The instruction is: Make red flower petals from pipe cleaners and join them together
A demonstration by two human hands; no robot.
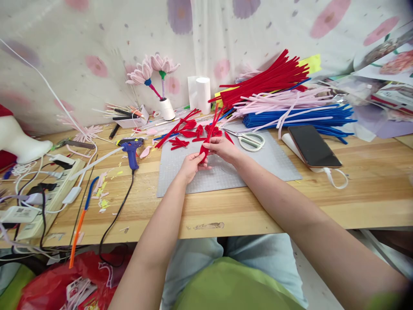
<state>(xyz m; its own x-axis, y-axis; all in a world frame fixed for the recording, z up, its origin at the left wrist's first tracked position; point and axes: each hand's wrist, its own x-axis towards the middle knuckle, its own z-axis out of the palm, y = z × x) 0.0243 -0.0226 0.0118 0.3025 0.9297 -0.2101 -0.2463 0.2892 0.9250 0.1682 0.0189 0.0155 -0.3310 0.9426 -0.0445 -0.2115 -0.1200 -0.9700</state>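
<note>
Over the grey cutting mat (274, 165), both hands hold red pipe cleaners (213, 125) whose long ends stick up. My left hand (192, 166) is closed around their lower part. Against their middle, my right hand (222, 148) pinches with thumb and fingers. The lower section between the hands is partly hidden. Behind the hands lie folded red pipe cleaner pieces (189, 125) and a small pile of short red pieces (178, 143). A pair of scissors (253, 141) with pale handles rests on the mat to the right of my right hand.
Red pipe cleaners (264, 82), pink ones (277, 103) and blue ones (300, 118) are heaped at the back right. A phone (314, 145) lies right of the mat. On the left are a blue glue gun (131, 153), its cord and a power strip (53, 200). Pink flowers (161, 64) stand behind.
</note>
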